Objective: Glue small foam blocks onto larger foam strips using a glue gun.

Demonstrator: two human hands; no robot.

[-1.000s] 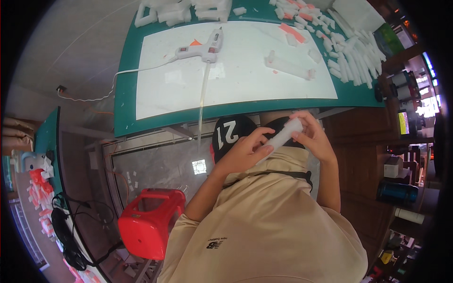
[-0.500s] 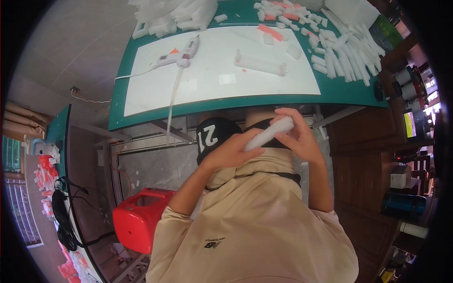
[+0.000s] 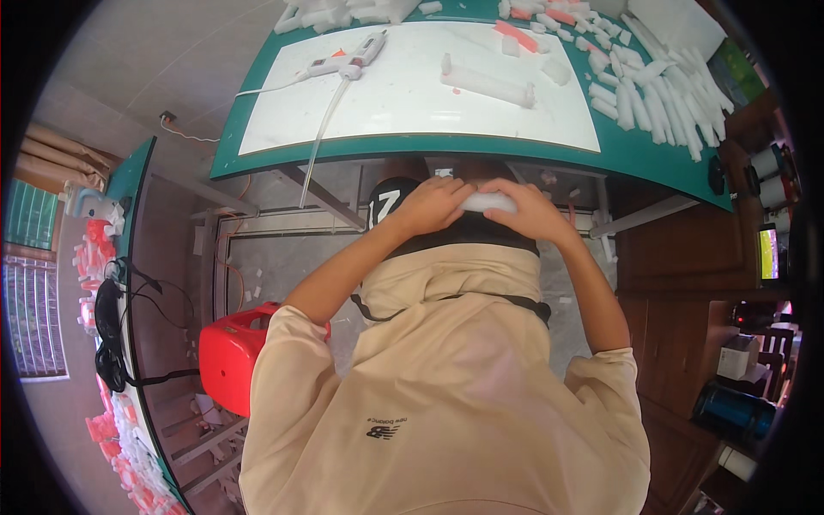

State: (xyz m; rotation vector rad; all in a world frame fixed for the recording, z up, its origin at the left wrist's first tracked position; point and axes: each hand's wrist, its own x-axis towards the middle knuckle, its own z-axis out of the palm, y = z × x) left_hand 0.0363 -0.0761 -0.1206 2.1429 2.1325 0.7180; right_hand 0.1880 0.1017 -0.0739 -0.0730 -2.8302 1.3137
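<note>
Over my lap, just off the near edge of the table, I hold a short white foam roll [image 3: 487, 202]. My left hand [image 3: 433, 206] is closed on its left end, and my right hand [image 3: 522, 209] wraps its right end with the fingers on top. On the white sheet [image 3: 386, 107] lies a white foam bar [image 3: 487, 84] with small upright ends. A white hot glue gun [image 3: 350, 63] rests on its side to the left. A long translucent glue stick [image 3: 322, 133] runs from it past the table edge.
The green table [image 3: 481, 148] carries piled white foam sticks [image 3: 665, 107] at the right and a pink strip [image 3: 516, 37] at the back. A red plastic stool [image 3: 230, 365] stands to my left. Beyond it, a side table holds pink and white foam and black cables [image 3: 110, 330].
Both hands have moved forward toward the table with the foam roll. It was tilted and is now nearly level, more covered by my fingers. The view has shifted, so the table sits higher.
</note>
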